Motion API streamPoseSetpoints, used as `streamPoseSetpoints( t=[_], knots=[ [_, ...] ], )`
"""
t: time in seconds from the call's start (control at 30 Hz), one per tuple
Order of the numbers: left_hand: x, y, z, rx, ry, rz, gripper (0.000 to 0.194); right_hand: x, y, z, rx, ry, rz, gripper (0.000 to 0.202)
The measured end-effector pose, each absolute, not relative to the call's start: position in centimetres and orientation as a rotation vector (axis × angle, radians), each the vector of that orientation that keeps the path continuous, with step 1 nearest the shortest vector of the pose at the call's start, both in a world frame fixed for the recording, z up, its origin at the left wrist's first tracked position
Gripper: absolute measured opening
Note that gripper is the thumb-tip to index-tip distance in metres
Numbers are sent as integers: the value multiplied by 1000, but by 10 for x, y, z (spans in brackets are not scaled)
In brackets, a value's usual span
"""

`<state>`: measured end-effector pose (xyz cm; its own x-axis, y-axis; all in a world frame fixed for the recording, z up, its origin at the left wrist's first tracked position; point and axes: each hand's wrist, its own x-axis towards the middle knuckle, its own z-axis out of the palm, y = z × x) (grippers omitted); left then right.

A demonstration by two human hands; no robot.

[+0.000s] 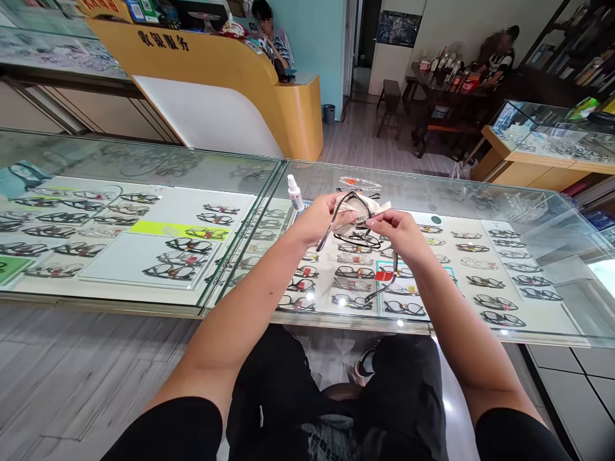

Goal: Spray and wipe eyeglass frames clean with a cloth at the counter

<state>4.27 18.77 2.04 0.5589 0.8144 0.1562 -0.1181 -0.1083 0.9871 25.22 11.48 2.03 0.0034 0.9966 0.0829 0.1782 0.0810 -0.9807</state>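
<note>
Above the glass counter, a pair of dark-rimmed eyeglasses (330, 225) is held between my two hands, its temples unfolded. A red tag (384, 276) hangs on the temple at the right. My left hand (323, 216) is closed around a pale cloth (381, 207) at the left lens; its fingertips are partly hidden behind the glasses. With thumb and fingers, my right hand (398, 234) pinches the frame near the right lens. A small white spray bottle (295, 194) stands upright on the counter, left of my hands.
The glass display counter (542, 203) holds rows of eyeglasses under its top. A second glass case (230, 168) adjoins it at the left. Behind are a yellow cashier desk (300, 115) with a seated person and a dark table (435, 80) with another person.
</note>
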Motion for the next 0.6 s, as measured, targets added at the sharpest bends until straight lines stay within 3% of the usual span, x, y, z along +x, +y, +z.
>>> streamPoseSetpoints(
  t=[0.6],
  knots=[
    [40,196,23,1613,783,1065,48,256,117,21,-1216,-1283,1004,43]
  ],
)
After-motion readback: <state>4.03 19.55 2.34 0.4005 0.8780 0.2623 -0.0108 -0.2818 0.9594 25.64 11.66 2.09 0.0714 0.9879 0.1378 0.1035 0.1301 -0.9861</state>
